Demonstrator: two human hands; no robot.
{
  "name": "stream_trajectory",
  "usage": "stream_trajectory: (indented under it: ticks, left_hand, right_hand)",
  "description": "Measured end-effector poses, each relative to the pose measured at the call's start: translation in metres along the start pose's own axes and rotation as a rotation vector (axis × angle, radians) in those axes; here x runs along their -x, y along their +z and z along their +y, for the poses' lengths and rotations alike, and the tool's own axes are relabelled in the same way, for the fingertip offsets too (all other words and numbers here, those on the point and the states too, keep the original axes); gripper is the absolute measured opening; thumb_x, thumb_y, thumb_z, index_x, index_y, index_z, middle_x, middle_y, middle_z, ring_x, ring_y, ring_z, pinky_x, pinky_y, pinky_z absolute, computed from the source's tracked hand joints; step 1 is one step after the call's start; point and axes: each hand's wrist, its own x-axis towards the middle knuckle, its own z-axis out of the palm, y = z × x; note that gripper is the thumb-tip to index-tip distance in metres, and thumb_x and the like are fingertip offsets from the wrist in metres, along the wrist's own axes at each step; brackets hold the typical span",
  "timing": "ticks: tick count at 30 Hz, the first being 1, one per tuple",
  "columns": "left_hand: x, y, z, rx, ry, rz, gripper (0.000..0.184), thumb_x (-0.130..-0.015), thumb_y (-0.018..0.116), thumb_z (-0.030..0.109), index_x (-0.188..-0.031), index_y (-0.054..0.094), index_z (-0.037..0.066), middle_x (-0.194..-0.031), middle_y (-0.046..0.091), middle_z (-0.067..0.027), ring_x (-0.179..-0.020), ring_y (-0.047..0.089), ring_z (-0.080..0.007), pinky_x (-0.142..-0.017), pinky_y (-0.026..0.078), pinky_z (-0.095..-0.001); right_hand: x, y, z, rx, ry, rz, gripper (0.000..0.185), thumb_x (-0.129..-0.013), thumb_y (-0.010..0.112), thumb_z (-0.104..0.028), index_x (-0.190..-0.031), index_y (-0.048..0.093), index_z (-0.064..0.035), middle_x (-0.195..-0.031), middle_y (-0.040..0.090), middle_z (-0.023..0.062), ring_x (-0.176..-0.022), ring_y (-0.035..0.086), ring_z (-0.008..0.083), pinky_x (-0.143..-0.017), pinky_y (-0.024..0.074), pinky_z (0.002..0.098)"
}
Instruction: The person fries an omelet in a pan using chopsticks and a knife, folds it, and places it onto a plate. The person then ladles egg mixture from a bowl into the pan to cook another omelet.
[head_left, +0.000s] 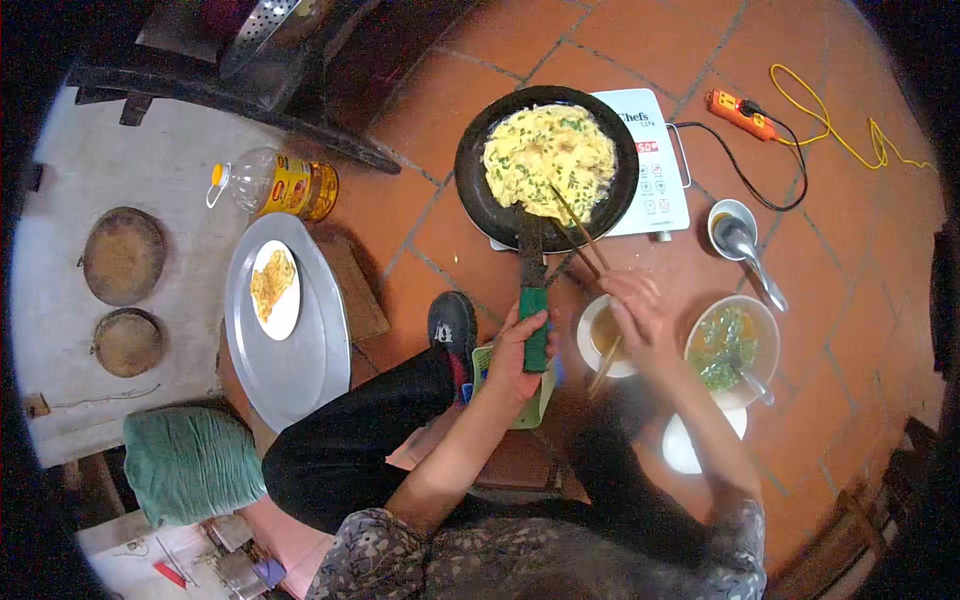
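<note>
A black frying pan (470, 185) rests on a white induction cooker (655, 195). My left hand (518, 352) is wrapped round the pan's green handle. Inside the pan lies a yellow omelette (545, 160) flecked with green herbs. My right hand (638, 310) is closed round a pair of chopsticks (580, 232), whose tips touch the omelette's lower right edge. Below that hand, a small plate (590, 350) with brownish residue is partly hidden. To the right sits a bowl (772, 340) of liquid and chopped greens with a spoon (755, 385) in it.
A small bowl with a ladle (740, 240) stands right of the cooker, near an orange power strip (740, 112) and its cords. At left are an oil bottle (270, 185) and a metal tray (310, 375) bearing a plate of cooked egg (272, 285). A green basket (540, 408) lies under my left arm.
</note>
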Motion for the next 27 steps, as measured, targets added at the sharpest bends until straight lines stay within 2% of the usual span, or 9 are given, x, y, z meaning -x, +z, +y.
stream_trajectory:
  ticks: [1, 7, 14, 19, 20, 21, 23, 24, 27]
  left_hand:
    - [0.001, 0.002, 0.000, 0.010, -0.003, 0.015, 0.029, -0.081, 0.059, 0.009, -0.108, 0.050, 0.014, -0.089, 0.060, -0.0027, -0.062, 0.056, -0.0134, -0.047, 0.044, -0.0249]
    - [-0.004, -0.004, 0.001, 0.026, -0.003, -0.002, 0.024, -0.084, 0.057, 0.010, -0.105, 0.048, 0.011, -0.091, 0.058, -0.0060, -0.066, 0.053, -0.0128, -0.049, 0.043, -0.0223]
    - [-0.010, 0.003, 0.000, 0.108, -0.030, 0.065, 0.024, -0.083, 0.058, 0.009, -0.105, 0.048, 0.010, -0.092, 0.059, -0.0058, -0.063, 0.053, -0.0129, -0.048, 0.043, -0.0226]
    - [-0.016, 0.003, 0.001, 0.070, 0.072, 0.057, 0.027, -0.082, 0.058, 0.007, -0.107, 0.049, 0.011, -0.092, 0.059, -0.0062, -0.062, 0.053, -0.0137, -0.049, 0.044, -0.0251]
    - [-0.017, 0.005, 0.004, 0.052, 0.094, 0.053, 0.028, -0.082, 0.058, 0.007, -0.107, 0.049, 0.011, -0.092, 0.059, -0.0063, -0.062, 0.053, -0.0141, -0.049, 0.044, -0.0261]
    - [-0.017, 0.008, 0.007, 0.052, 0.092, 0.055, 0.028, -0.082, 0.058, 0.007, -0.107, 0.049, 0.011, -0.092, 0.059, -0.0063, -0.062, 0.053, -0.0141, -0.049, 0.044, -0.0261]
    - [-0.019, 0.014, 0.014, 0.023, 0.131, 0.028, 0.030, -0.082, 0.056, 0.006, -0.110, 0.048, 0.011, -0.092, 0.059, -0.0066, -0.062, 0.053, -0.0148, -0.049, 0.043, -0.0272]
    - [-0.023, 0.014, 0.017, 0.022, 0.133, 0.024, 0.030, -0.082, 0.056, 0.006, -0.110, 0.048, 0.011, -0.092, 0.059, -0.0066, -0.062, 0.053, -0.0148, -0.049, 0.043, -0.0272]
    - [-0.037, 0.018, 0.026, -0.033, 0.152, -0.026, 0.031, -0.082, 0.055, 0.006, -0.111, 0.048, 0.010, -0.091, 0.058, -0.0065, -0.063, 0.053, -0.0149, -0.049, 0.043, -0.0270]
  right_hand:
    - [0.000, 0.009, 0.008, 0.055, -0.097, 0.017, 0.020, -0.079, 0.060, -0.001, -0.099, 0.060, -0.0002, -0.103, 0.059, 0.0150, -0.097, 0.056, 0.0310, -0.084, 0.0457, 0.0369]
    - [-0.004, 0.022, 0.016, 0.067, -0.164, 0.043, 0.020, -0.076, 0.064, -0.003, -0.096, 0.060, 0.0014, -0.101, 0.060, 0.0147, -0.094, 0.058, 0.0305, -0.079, 0.0484, 0.0365]
    - [-0.013, 0.013, 0.013, 0.039, -0.141, 0.078, 0.018, -0.077, 0.063, -0.002, -0.095, 0.061, 0.0021, -0.100, 0.061, 0.0157, -0.093, 0.059, 0.0296, -0.079, 0.0481, 0.0352]
    - [-0.019, 0.007, 0.018, -0.037, 0.005, 0.234, 0.013, -0.079, 0.060, 0.001, -0.092, 0.062, 0.0033, -0.092, 0.064, 0.0153, -0.087, 0.061, 0.0281, -0.077, 0.0474, 0.0320]
    - [-0.025, 0.001, 0.015, -0.079, 0.059, 0.268, 0.012, -0.083, 0.057, 0.000, -0.092, 0.063, 0.0036, -0.089, 0.065, 0.0108, -0.082, 0.061, 0.0210, -0.075, 0.0471, 0.0292]
    - [-0.028, -0.002, 0.016, -0.080, 0.061, 0.267, 0.012, -0.083, 0.057, 0.000, -0.092, 0.063, 0.0036, -0.089, 0.065, 0.0108, -0.082, 0.061, 0.0210, -0.075, 0.0471, 0.0292]
    - [-0.037, -0.011, 0.016, -0.245, 0.401, 0.301, 0.014, -0.089, 0.050, -0.003, -0.094, 0.062, 0.0048, -0.096, 0.063, 0.0104, -0.084, 0.059, 0.0178, -0.079, 0.0481, 0.0293]
    - [-0.046, -0.015, 0.016, -0.228, 0.286, 0.351, 0.018, -0.092, 0.048, -0.006, -0.096, 0.061, 0.0054, -0.095, 0.063, 0.0092, -0.084, 0.059, 0.0164, -0.079, 0.0493, 0.0281]
    - [-0.063, -0.024, 0.037, -0.433, 0.349, 0.420, 0.024, -0.094, 0.046, -0.012, -0.096, 0.060, 0.0071, -0.094, 0.062, 0.0112, -0.085, 0.060, 0.0178, -0.079, 0.0516, 0.0305]
